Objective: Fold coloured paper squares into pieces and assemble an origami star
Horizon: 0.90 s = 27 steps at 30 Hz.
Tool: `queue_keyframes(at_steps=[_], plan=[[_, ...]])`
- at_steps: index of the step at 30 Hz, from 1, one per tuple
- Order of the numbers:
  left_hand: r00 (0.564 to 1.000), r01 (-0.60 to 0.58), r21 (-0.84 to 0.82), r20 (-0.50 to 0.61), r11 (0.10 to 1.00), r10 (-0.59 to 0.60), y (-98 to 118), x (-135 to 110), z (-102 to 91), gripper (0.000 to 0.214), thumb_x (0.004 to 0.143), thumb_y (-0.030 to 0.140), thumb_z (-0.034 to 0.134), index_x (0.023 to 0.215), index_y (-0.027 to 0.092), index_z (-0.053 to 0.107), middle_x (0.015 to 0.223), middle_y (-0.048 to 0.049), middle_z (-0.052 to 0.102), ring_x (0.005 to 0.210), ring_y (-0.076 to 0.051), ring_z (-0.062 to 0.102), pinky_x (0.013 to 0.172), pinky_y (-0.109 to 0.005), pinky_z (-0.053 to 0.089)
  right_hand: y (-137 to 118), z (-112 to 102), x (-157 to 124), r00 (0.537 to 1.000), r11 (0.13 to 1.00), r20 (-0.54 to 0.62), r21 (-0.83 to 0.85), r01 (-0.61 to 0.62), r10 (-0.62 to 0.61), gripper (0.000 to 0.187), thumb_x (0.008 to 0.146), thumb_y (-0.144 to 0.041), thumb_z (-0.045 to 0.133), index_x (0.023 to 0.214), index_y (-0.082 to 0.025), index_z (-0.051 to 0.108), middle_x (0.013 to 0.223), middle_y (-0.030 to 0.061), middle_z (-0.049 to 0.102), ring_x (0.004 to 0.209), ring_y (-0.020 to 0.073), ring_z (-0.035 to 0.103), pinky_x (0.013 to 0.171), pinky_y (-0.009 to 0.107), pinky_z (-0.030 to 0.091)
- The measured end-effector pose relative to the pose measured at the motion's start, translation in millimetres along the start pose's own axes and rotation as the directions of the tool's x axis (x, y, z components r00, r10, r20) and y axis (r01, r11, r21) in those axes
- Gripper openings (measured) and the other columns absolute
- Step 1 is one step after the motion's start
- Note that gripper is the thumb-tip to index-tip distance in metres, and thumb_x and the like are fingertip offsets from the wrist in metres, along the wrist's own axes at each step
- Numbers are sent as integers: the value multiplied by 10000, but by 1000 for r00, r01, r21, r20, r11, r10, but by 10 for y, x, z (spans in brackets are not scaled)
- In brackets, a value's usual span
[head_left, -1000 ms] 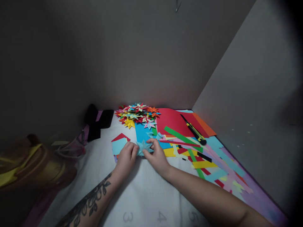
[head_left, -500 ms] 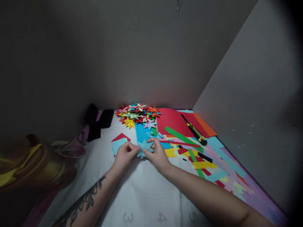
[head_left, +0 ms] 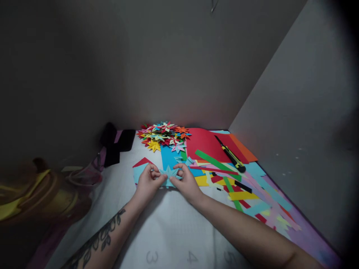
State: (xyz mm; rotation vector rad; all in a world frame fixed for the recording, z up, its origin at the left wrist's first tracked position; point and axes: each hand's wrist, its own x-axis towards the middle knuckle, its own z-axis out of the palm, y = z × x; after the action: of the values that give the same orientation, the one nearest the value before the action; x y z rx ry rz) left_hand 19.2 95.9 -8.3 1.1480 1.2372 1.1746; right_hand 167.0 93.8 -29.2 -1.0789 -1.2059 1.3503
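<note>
A light blue folded paper star (head_left: 168, 172) is held between my two hands, low over the white surface. My left hand (head_left: 150, 181) pinches its left side with thumb and fingers. On the other side, my right hand (head_left: 186, 182) grips the star the same way. Its lower part is partly hidden by my thumbs. Just beyond my right hand lie small light blue folded pieces (head_left: 188, 161). Light blue and red paper squares (head_left: 138, 171) lie by my left hand, partly covered by it.
A heap of colourful paper stars (head_left: 161, 135) sits against the wall. To the right are red paper sheets (head_left: 203, 144), a yellow-black utility knife (head_left: 234, 158) with its blade out, and scattered paper strips (head_left: 242, 195). Dark objects (head_left: 126, 141) and a brownish pot-like container (head_left: 53, 198) stand left.
My left hand has shifted its grip on the paper star, its thumb now nearer the middle. The star has tilted slightly and moved a little left. My right hand has barely moved.
</note>
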Motion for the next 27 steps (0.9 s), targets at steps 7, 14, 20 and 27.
queue_keyframes(at_steps=[7,14,20,27], plan=[[1000,-3,44,-15,999,3,-12,2,-20,348,604,277,703,759,194,403,489,92,524,419,-46,409,443,-152,298,-12,-46,24,998,996,-51,82,-19,23,302,713,-299,651,935,-192,478,539,-94,495,425,59,403,422,168,306],[999,-25,78,-19,997,27,-68,8,-39,327,613,269,704,783,189,437,500,89,539,435,-56,445,445,-152,322,-26,-35,15,997,998,-65,46,-36,39,302,704,-304,655,930,-183,494,532,-90,495,434,60,399,429,173,313],[1000,-17,75,-11,997,18,-26,3,-40,334,618,275,708,797,188,439,490,89,545,432,-54,446,453,-151,331,-70,-32,13,997,999,-55,-1,-51,51,301,684,-303,664,917,-176,521,534,-87,473,432,61,385,426,181,299],[1000,-28,37,12,999,27,-29,0,-22,339,618,272,713,815,181,452,500,89,531,443,-54,444,456,-155,332,-44,-21,20,998,995,-60,-90,-32,26,326,664,-258,664,955,-171,547,528,-88,453,448,72,395,434,185,299]])
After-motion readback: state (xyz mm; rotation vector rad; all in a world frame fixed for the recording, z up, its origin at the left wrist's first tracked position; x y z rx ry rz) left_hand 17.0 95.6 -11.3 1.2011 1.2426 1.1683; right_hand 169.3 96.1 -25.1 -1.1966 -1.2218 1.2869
